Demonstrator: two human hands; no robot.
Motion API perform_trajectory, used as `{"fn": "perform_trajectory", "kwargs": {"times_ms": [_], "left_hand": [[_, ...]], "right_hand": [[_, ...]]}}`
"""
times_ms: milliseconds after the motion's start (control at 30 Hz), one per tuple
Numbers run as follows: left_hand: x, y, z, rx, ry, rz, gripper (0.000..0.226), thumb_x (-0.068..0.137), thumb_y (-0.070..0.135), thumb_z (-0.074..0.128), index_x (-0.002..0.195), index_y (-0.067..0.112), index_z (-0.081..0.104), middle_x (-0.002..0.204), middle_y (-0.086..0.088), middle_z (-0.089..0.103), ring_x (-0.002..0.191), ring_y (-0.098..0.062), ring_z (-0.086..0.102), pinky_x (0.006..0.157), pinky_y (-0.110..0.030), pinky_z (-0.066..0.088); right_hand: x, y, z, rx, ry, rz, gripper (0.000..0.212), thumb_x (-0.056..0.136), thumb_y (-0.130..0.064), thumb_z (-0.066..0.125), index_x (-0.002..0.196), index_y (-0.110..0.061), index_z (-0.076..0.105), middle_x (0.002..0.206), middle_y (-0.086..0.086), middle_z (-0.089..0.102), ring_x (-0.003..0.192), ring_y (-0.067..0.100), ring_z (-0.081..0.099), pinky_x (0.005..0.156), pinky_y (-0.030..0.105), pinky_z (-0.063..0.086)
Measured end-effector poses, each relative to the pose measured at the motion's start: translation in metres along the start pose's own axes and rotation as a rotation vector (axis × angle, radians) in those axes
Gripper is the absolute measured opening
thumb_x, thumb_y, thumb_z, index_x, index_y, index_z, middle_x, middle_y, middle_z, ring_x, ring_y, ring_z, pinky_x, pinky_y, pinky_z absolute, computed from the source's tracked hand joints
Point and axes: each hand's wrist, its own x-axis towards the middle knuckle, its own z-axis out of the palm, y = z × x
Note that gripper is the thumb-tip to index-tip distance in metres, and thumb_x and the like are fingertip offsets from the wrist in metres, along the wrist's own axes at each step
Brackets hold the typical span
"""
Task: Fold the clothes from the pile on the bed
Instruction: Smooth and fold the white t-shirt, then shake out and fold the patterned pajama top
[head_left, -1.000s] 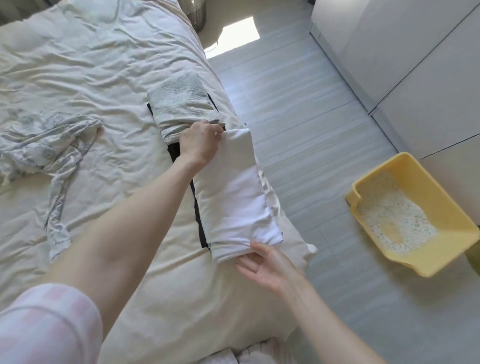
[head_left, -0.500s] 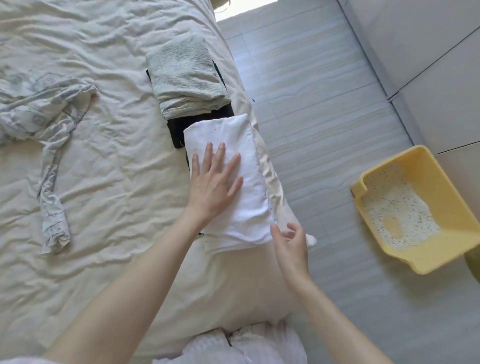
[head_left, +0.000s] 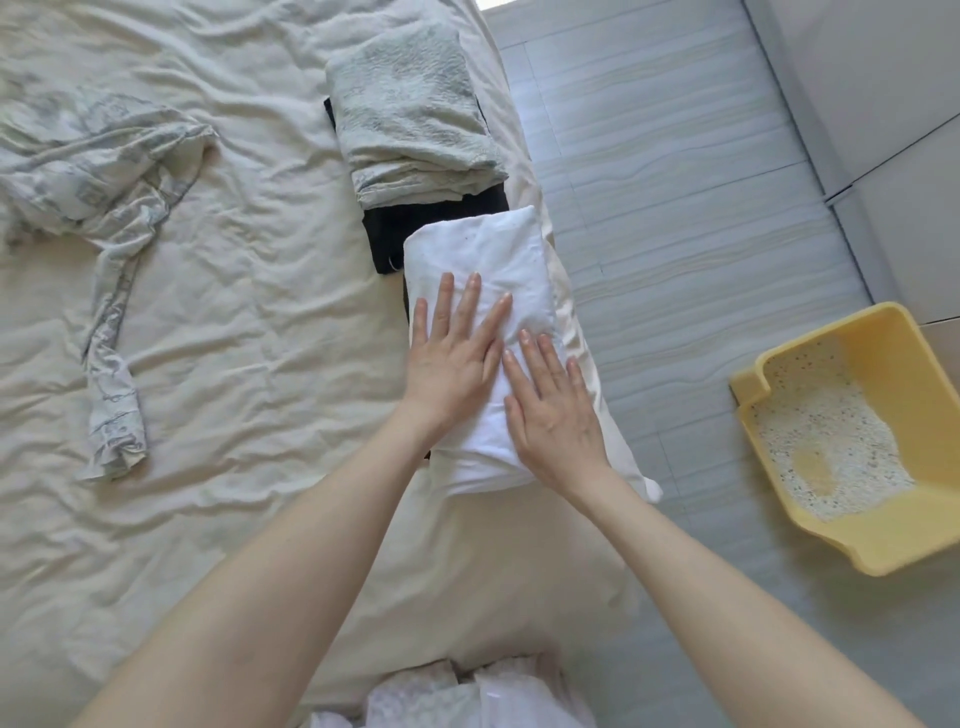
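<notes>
**Both palms flat on a folded white garment at the bed's edge**

A folded white garment (head_left: 480, 270) lies near the right edge of the bed (head_left: 249, 322), its long side running along that edge. The left hand (head_left: 449, 353) rests flat on its middle, fingers straight and slightly spread, fingertips pointing toward the far end of the fold. The right hand (head_left: 553, 410) lies flat just beside it on the garment's nearer right part, fingers straight and close together, its index finger touching the edge of the left hand. Neither hand pinches or curls round the cloth; both press down on it with open palms. The white fabric shows beyond the fingertips and beneath both wrists.

Under the white garment's far end a black folded piece (head_left: 410, 228) peeks out, and on top of that, farther away, sits a folded pale grey-green textured garment (head_left: 410, 119). Well apart, on the left side of the bed, an unfolded pale patterned garment (head_left: 104, 218) sprawls in a crumpled heap, one long part trailing toward the near side.

The bed is covered in a wrinkled cream sheet. To its right runs a floor (head_left: 675, 208) of pale grey planks, bordered by white cabinet fronts (head_left: 883, 93). A yellow tray (head_left: 883, 540) holding pale granules stands on the floor near the cabinets. At the bottom edge, pale pink clothing (head_left: 467, 696) of the person shows.
</notes>
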Motion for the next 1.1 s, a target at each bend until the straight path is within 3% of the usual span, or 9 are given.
{"fn": "perform_trajectory", "kwargs": {"times_ms": [167,300,433,533,667,767,933,1100], "left_hand": [[-0.006,-0.002,-0.025,-0.088,-0.081,0.057,0.051,0.101,0.039,0.024,0.150,0.030,0.012,0.160,-0.002,-0.003,0.145,-0.024,-0.013,0.115,-0.045,-0.004],[-0.048,-0.007,-0.044,-0.202,-0.047,0.021,0.054,0.099,0.039,0.033,0.150,0.028,0.016,0.160,-0.003,0.001,0.146,-0.023,-0.007,0.116,-0.041,-0.002],[-0.119,-0.014,-0.061,-0.264,0.002,-0.086,0.058,0.098,0.038,0.040,0.150,0.030,0.015,0.159,-0.002,0.003,0.146,-0.023,-0.005,0.116,-0.044,0.001],[-0.177,-0.029,-0.073,-0.317,0.083,-0.249,0.058,0.097,0.035,0.044,0.149,0.030,0.018,0.159,-0.001,0.007,0.147,-0.023,-0.003,0.116,-0.044,0.004],[-0.251,-0.063,-0.086,-0.369,0.161,-0.440,0.057,0.097,0.032,0.045,0.149,0.026,0.022,0.159,-0.003,0.008,0.147,-0.024,-0.003,0.116,-0.043,0.004],[-0.296,-0.100,-0.100,-0.383,0.226,-0.543,0.057,0.097,0.032,0.044,0.149,0.026,0.021,0.159,-0.004,0.007,0.147,-0.024,-0.002,0.116,-0.042,0.003],[-0.366,-0.160,-0.108,-0.426,0.351,-0.658,0.056,0.096,0.026,0.049,0.148,0.020,0.028,0.157,-0.009,0.016,0.146,-0.028,0.006,0.116,-0.040,0.009],[-0.425,-0.219,-0.069,-0.459,0.222,-0.689,0.055,0.099,0.032,0.040,0.150,0.025,0.019,0.159,-0.004,0.003,0.146,-0.022,-0.005,0.116,-0.036,0.004]], "right_hand": [[-0.002,0.000,-0.020,-0.066,-0.072,0.032,0.050,0.098,-0.026,0.042,0.146,-0.016,0.033,0.157,0.007,0.020,0.146,0.023,0.013,0.116,0.047,0.005],[-0.007,-0.012,-0.051,0.062,-0.052,0.115,0.052,0.098,-0.031,0.044,0.147,-0.017,0.032,0.157,0.006,0.022,0.146,0.017,0.012,0.116,0.042,0.001],[-0.025,-0.038,-0.074,-0.047,-0.071,0.019,0.056,0.098,-0.037,0.045,0.148,-0.018,0.029,0.157,0.006,0.019,0.147,0.019,0.011,0.117,0.044,0.001],[-0.038,-0.070,-0.082,-0.073,-0.039,-0.075,0.054,0.096,-0.033,0.051,0.145,-0.014,0.036,0.155,0.010,0.025,0.145,0.025,0.018,0.116,0.049,0.005],[-0.049,-0.131,-0.082,-0.122,-0.016,-0.208,0.053,0.085,-0.022,0.069,0.132,-0.004,0.053,0.141,0.021,0.045,0.132,0.039,0.041,0.108,0.062,0.023],[-0.046,-0.185,-0.074,-0.151,-0.007,-0.328,0.055,0.082,-0.023,0.072,0.130,-0.004,0.055,0.138,0.022,0.049,0.128,0.041,0.046,0.105,0.063,0.027],[-0.047,-0.272,-0.040,-0.174,-0.074,-0.476,0.056,0.095,-0.039,0.051,0.144,-0.014,0.038,0.152,0.012,0.033,0.142,0.029,0.026,0.116,0.052,0.011],[-0.048,-0.340,0.020,-0.258,-0.193,-0.481,0.058,0.098,-0.046,0.037,0.149,-0.022,0.024,0.158,0.005,0.019,0.147,0.022,0.011,0.117,0.045,0.001]]}}
